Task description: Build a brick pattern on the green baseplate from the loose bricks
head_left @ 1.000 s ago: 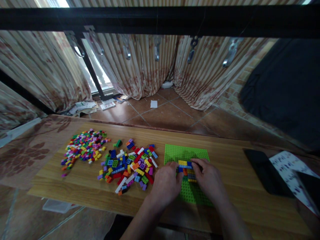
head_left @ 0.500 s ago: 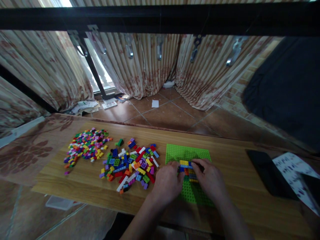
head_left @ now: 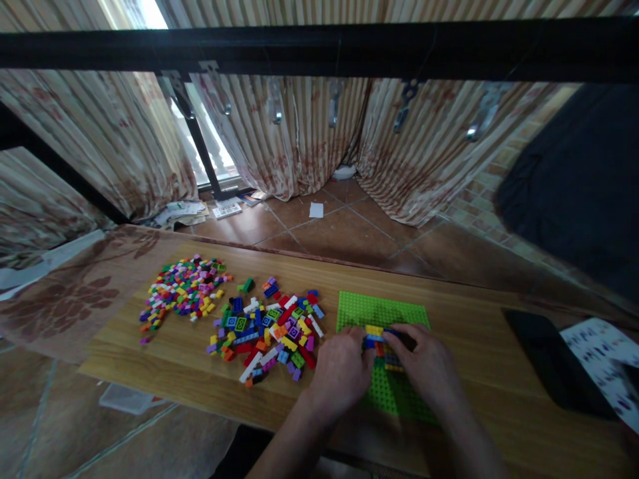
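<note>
A bright green baseplate (head_left: 380,310) lies on the wooden table (head_left: 464,313). On its middle stands a small stack of yellow, blue and orange bricks (head_left: 378,337). My left hand (head_left: 341,372) rests on the plate's left side, fingers curled and pinching at the stack. My right hand (head_left: 426,367) covers the stack's right side, fingertips closed on its bricks. Part of the stack is hidden under both hands.
Left of the plate lies a pile of larger mixed bricks (head_left: 267,327); farther left, a pile of small bricks (head_left: 184,291). A black phone (head_left: 554,362) and a printed sheet (head_left: 602,356) lie at right. A black bar (head_left: 319,50) and curtains stand beyond the table.
Both hands stay on the brick stack. The view has shifted slightly, so everything sits a little to the right in the picture.
</note>
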### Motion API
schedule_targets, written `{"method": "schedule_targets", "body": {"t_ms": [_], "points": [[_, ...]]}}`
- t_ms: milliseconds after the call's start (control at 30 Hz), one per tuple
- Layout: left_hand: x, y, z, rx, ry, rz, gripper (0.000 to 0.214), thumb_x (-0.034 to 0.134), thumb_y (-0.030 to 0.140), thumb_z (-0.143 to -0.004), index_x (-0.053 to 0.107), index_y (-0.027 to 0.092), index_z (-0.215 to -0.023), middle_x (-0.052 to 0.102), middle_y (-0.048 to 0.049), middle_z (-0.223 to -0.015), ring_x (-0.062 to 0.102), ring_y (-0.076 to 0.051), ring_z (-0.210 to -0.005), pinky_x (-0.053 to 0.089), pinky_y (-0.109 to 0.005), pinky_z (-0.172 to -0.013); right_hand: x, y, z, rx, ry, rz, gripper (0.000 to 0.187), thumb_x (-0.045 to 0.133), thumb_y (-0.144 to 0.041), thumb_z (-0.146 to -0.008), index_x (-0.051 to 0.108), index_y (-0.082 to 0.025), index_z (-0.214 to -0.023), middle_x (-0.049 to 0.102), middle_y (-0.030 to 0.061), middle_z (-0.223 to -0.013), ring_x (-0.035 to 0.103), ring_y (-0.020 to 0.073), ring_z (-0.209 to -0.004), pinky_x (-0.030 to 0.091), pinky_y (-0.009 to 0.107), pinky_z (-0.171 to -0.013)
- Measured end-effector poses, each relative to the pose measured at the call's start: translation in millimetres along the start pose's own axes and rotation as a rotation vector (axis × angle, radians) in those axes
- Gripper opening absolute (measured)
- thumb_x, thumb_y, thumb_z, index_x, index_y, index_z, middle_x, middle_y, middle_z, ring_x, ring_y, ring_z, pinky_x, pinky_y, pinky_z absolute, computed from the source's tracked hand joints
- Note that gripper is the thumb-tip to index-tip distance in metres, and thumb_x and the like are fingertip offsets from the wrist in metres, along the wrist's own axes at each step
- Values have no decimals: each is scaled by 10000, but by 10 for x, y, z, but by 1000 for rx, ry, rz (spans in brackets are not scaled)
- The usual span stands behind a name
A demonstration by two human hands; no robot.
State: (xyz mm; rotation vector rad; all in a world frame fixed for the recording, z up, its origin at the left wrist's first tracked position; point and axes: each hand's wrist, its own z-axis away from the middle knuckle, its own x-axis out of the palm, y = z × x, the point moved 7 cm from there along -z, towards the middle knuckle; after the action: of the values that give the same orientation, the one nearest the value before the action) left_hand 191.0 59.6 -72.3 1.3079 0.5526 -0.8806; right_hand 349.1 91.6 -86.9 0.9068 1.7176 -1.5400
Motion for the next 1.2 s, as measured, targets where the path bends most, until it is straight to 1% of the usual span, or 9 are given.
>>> {"method": "schedule_targets", "body": {"t_ms": [300, 533, 733, 867, 1033, 1200], "points": [[25, -14, -14, 21, 20, -6, 224, 454, 304, -883, 602, 187, -1003, 692, -83, -994, 662, -242, -879, 499, -327, -744, 46, 44, -28, 24, -61, -3, 350, 522, -474, -850, 692, -174, -914, 678, 87, -928, 644, 237, -827, 475, 373, -766], [32, -19, -7, 26, 29, -9, 213, 453, 313, -886, 589, 194, -998, 689, -84, -1006, 663, -245, -873, 503, -338, -741, 48, 58, -39, 14, -42, -33, 329, 535, -471, -837, 691, -186, -885, 682, 81, -902, 643, 225, -799, 477, 365, -750], [0, 7, -4, -2, 1, -7, 228, 447, 302, -883, 599, 187, -1008, 691, -94, -1021, 661, -241, -889, 503, -331, -760, 45, 65, -35, 27, -35, -66, 320, 538, -474, -834, 682, -193, -887, 674, 73, -905, 642, 230, -806, 482, 370, -757], [1, 4, -6, -4, -1, 17, 224, 445, 294, -883, 599, 193, -1010, 694, -89, -1023, 661, -234, -907, 503, -325, -776, 44, 52, -41, 39, -57, -72, 312, 545, -462, -832, 679, -185, -885, 670, 76, -903, 640, 233, -818, 485, 371, -764], [-4, -5, -4, 15, 24, 41, 199, 466, 292, -868, 601, 200, -983, 694, -80, -1010, 662, -228, -881, 504, -324, -768, 39, 34, -38, 40, -78, -84, 325, 500, -442, -863, 681, -177, -912, 673, 88, -935, 641, 239, -859, 484, 376, -797], [12, -20, -12, 1, 15, 34, 198, 469, 274, -863, 607, 197, -982, 695, -80, -1004, 663, -222, -882, 496, -310, -769, 24, 1, -22, 8, -45, -99, 314, 458, -418, -892, 679, -195, -895, 681, 84, -928, 649, 231, -857, 485, 359, -779]]}}
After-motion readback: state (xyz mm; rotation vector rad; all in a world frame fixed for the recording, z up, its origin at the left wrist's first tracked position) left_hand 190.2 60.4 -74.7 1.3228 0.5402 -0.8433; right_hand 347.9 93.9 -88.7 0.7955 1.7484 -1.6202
